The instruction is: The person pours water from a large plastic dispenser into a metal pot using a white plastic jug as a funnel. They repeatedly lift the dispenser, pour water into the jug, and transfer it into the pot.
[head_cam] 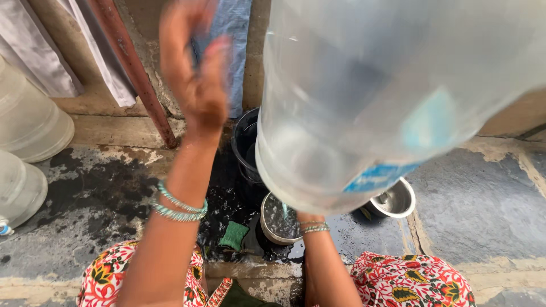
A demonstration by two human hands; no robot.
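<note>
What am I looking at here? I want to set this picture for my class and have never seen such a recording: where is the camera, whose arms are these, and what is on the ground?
There is no machine. The single picture comes from a camera worn on a person's head, looking down at their own arms and patterned lap.

The left hand is raised in the air, blurred, and seems to hold nothing. The right hand is hidden behind a large clear water jug, which is tilted and fills much of the view; the right wrist reaches up beneath it, so that hand seems to support it.

On the wet stone floor lie a green scrub pad, a steel bowl under the jug, a second steel vessel and a dark bucket. More pale jugs stand on the left.
</note>
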